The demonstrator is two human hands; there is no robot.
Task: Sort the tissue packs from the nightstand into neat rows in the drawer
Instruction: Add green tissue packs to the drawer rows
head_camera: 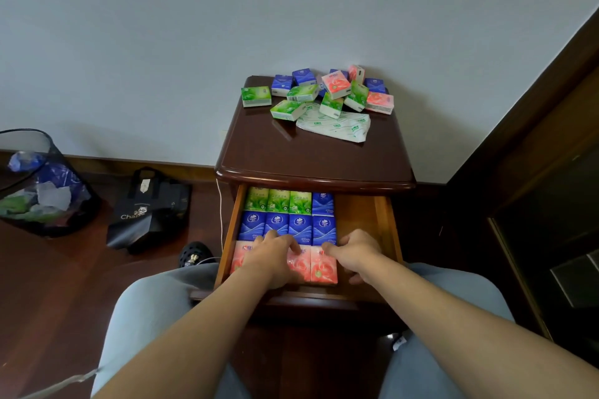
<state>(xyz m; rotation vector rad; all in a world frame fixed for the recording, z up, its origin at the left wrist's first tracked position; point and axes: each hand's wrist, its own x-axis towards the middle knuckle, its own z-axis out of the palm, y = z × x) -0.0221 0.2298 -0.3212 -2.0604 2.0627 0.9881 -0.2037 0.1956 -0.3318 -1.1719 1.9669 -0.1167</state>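
The open wooden drawer holds tissue packs in three rows: green packs plus one blue at the back, blue packs in the middle, pink packs at the front. My left hand lies flat on the pink row, fingers spread. My right hand presses against the right side of the rightmost pink pack, fingertips touching it. On the nightstand top lies a loose heap of several green, blue and pink packs.
An empty plastic wrapper lies beside the heap. The drawer's right part is bare wood. On the floor to the left stand a mesh waste bin and a black bag. Dark furniture rises on the right.
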